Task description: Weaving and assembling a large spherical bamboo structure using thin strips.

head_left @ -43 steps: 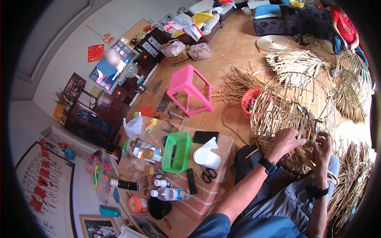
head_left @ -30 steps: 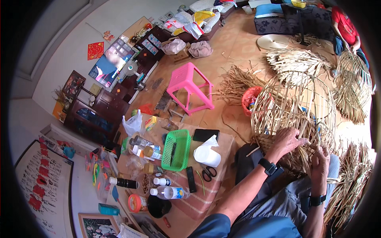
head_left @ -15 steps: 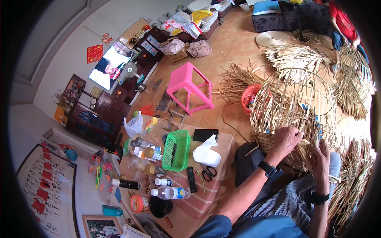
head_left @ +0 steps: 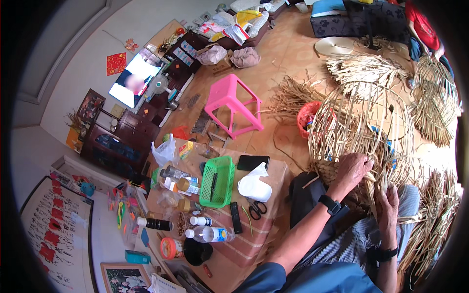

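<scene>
A partly woven basket (head_left: 326,170) of dry, straw-coloured strips stands in front of my lap, its long uprights fanning outward and curving together at the far side. My left hand (head_left: 351,172), with a black watch on the wrist, is closed on strips at the basket's near edge. Close by on the right, my right hand (head_left: 387,206) has its fingers bent around a flat plant strip (head_left: 371,191) that runs down from the weave. The fingertips of both hands are partly hidden among the strips.
At my left a low table (head_left: 249,244) holds a green basket (head_left: 217,181), scissors (head_left: 257,210), a tissue roll (head_left: 255,189) and bottles. Beyond stand a pink stool (head_left: 233,105) and a red bucket (head_left: 308,116). Loose straw (head_left: 435,219) lies right; a person in red (head_left: 421,27) works at far right.
My right hand has moved slightly down and left, away from the basket's uprights. My left hand has shifted only a little at the woven edge.
</scene>
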A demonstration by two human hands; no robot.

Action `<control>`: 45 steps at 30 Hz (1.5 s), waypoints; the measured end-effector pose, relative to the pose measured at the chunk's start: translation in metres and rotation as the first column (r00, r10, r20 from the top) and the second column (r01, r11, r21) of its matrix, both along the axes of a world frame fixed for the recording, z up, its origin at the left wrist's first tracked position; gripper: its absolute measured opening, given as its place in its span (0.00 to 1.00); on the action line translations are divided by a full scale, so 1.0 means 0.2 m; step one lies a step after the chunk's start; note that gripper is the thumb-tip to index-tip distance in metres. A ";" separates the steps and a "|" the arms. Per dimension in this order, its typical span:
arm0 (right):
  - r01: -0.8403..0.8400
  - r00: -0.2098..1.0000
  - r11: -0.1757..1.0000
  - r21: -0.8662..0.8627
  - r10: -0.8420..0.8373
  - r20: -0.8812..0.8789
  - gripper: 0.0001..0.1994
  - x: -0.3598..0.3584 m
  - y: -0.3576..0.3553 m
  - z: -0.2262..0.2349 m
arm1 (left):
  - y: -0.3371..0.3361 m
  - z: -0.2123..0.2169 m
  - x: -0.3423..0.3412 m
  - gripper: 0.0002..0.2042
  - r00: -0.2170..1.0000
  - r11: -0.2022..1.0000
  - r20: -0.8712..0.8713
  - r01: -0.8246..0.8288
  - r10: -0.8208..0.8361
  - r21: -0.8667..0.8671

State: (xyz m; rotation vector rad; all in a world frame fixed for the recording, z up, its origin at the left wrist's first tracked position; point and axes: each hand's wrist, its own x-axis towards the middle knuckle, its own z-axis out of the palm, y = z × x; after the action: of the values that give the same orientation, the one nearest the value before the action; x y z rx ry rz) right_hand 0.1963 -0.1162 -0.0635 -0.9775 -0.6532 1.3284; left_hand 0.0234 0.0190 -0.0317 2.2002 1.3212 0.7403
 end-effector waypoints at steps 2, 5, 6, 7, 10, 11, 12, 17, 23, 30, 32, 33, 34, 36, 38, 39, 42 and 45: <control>-0.015 0.983 0.998 -0.056 0.025 0.184 0.11 0.03 0.03 0.03 | 0.00 -0.01 0.00 0.21 0.999 1.000 0.037 -0.004 0.003 0.029; -0.099 0.738 0.989 -0.111 0.148 0.659 0.12 0.12 0.13 0.08 | -0.01 0.00 0.00 0.22 0.998 0.997 0.063 -0.021 0.016 0.075; -0.131 0.697 0.980 -0.147 0.197 0.690 0.11 0.14 0.16 0.09 | -0.01 0.00 0.00 0.22 0.998 0.998 0.057 -0.020 0.017 0.064; -0.139 0.652 0.977 -0.163 0.214 0.727 0.10 0.17 0.19 0.09 | 0.00 0.01 0.00 0.22 0.998 0.998 0.055 -0.015 0.012 0.061; -0.157 0.912 0.974 -0.163 0.206 0.355 0.10 0.23 0.19 0.08 | 0.02 0.03 -0.03 0.24 1.000 1.000 0.010 0.027 -0.026 -0.014; -0.132 0.955 0.980 -0.149 0.165 0.246 0.11 0.23 0.17 0.06 | 0.02 0.04 -0.04 0.25 0.999 0.998 -0.009 0.048 -0.048 -0.030; -0.075 0.992 0.994 -0.074 0.082 0.095 0.13 0.24 0.13 0.04 | 0.02 0.05 -0.05 0.25 0.997 0.998 -0.041 0.058 -0.059 -0.021; -0.202 0.967 0.949 -0.241 0.232 0.105 0.18 0.17 0.06 -0.03 | 0.02 0.07 -0.06 0.23 0.998 0.992 -0.039 0.051 -0.055 -0.114; -0.166 0.805 0.935 -0.313 0.312 0.505 0.19 0.22 0.13 -0.03 | 0.02 0.04 -0.05 0.25 0.998 0.998 0.026 0.056 -0.056 -0.011; 0.238 0.938 0.956 -0.169 -0.181 0.296 0.18 0.23 0.07 -0.20 | 0.03 0.03 -0.05 0.24 0.995 0.995 -0.051 0.078 -0.081 -0.061; 0.220 0.931 0.966 -0.134 -0.166 0.326 0.18 0.23 0.10 -0.21 | 0.04 0.04 -0.05 0.24 0.996 0.994 0.014 0.087 -0.086 -0.063; 0.227 0.912 0.969 -0.101 -0.175 0.372 0.17 0.23 0.11 -0.21 | 0.03 0.04 -0.05 0.23 0.996 0.993 0.025 0.086 -0.084 -0.085; 0.216 0.895 0.970 -0.108 -0.152 0.419 0.17 0.23 0.13 -0.19 | 0.03 0.04 -0.06 0.23 0.996 0.992 0.039 0.088 -0.084 -0.093; 0.124 0.890 0.987 -0.100 -0.066 0.451 0.15 0.25 0.14 -0.15 | 0.02 0.05 -0.06 0.23 0.996 0.992 0.047 0.075 -0.070 -0.101; -0.026 0.839 0.991 -0.128 0.091 0.537 0.15 0.28 0.16 -0.08 | 0.02 0.05 -0.05 0.23 0.996 0.991 0.058 0.072 -0.066 -0.111; -0.016 0.846 0.983 -0.181 0.110 0.521 0.16 0.28 0.18 -0.07 | 0.02 0.06 -0.06 0.23 0.996 0.990 0.052 0.076 -0.071 -0.116; 0.013 0.806 0.980 -0.198 0.107 0.582 0.16 0.26 0.23 -0.04 | 0.01 0.06 -0.10 0.23 0.997 0.994 0.046 0.061 -0.058 -0.086; 0.037 0.809 0.979 -0.199 0.087 0.581 0.18 0.20 0.27 -0.03 | 0.00 0.04 -0.20 0.23 0.996 0.999 0.081 0.042 -0.043 0.020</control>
State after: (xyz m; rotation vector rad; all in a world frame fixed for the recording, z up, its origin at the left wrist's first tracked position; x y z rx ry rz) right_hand 0.2358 -0.0621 -0.0702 -1.5839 -1.0149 1.1188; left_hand -0.0168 0.0183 -0.0232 2.1816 1.2288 0.8196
